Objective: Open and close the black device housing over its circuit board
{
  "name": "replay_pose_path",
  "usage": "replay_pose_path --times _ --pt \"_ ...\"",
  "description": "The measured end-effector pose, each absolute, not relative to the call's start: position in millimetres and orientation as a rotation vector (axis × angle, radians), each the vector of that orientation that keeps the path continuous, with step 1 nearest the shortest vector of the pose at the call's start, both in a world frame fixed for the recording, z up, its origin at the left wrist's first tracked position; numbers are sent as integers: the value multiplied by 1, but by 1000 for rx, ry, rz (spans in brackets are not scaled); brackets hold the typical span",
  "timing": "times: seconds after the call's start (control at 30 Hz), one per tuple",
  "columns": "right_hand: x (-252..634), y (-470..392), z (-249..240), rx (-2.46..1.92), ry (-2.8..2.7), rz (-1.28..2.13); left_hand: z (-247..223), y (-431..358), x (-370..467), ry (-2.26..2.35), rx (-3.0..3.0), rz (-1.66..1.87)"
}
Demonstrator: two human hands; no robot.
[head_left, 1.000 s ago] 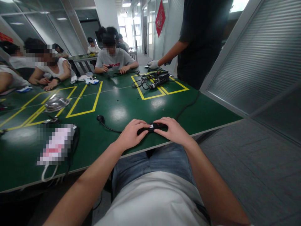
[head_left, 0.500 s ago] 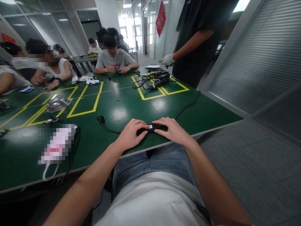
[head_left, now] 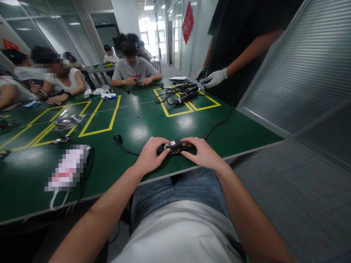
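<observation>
The left hand (head_left: pixel 150 155) of the person grasps the left end of a black, oblong plastic device (head_left: pixel 174 147) between the thumb and the fingers. The right hand (head_left: pixel 203 152) grasps the right end in the same way, with its fingers at the far side and its thumb at the near side. The device is at the near edge of the green, glossy table (head_left: pixel 142 120), in front of the person's body. A white label with dark marks is on its upper face, and a small, round, brass-coloured part shows on its near side. I cannot tell if its underside touches the table.

From the left hand, a thin black cord (head_left: pixel 127 149) goes to a round black plug (head_left: pixel 117 138), which lies on the table. Beyond the right hand, a black cable (head_left: pixel 216 126) goes across the table towards its far right side.

Farther away, black cylindrical tools (head_left: pixel 187 95) with tangled cables lie on yellow tape outlines (head_left: pixel 179 114). To the left there are a shiny, rounded dish (head_left: pixel 68 121) and a pixelated pink-and-white object (head_left: pixel 68 164). At the right, a standing person (head_left: pixel 236 44) in dark clothes wears gloves.
</observation>
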State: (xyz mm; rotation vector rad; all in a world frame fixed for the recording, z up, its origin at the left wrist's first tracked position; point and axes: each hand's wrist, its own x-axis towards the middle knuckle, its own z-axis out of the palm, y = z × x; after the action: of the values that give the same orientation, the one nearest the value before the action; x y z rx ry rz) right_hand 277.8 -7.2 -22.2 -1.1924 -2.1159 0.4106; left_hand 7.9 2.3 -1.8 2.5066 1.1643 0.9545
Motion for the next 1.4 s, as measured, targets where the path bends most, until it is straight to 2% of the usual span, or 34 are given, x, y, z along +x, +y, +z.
replay_pose_path --times 0.13,0.3,0.73,1.13,1.4 --pt "279 -6 -23 -1186 -2111 412 -9 14 1 1410 2414 1036" --pt "279 -2 -25 -1158 -2137 399 -15 23 -2 1517 2386 975" --pt "278 0 -30 -1102 -2138 340 5 -1 -5 1204 2612 704" --pt "278 -2 -25 -1093 -2116 300 2 1 -4 1274 2561 814" --pt "278 -1 -29 -1092 -2115 325 0 6 -5 1209 2551 760"
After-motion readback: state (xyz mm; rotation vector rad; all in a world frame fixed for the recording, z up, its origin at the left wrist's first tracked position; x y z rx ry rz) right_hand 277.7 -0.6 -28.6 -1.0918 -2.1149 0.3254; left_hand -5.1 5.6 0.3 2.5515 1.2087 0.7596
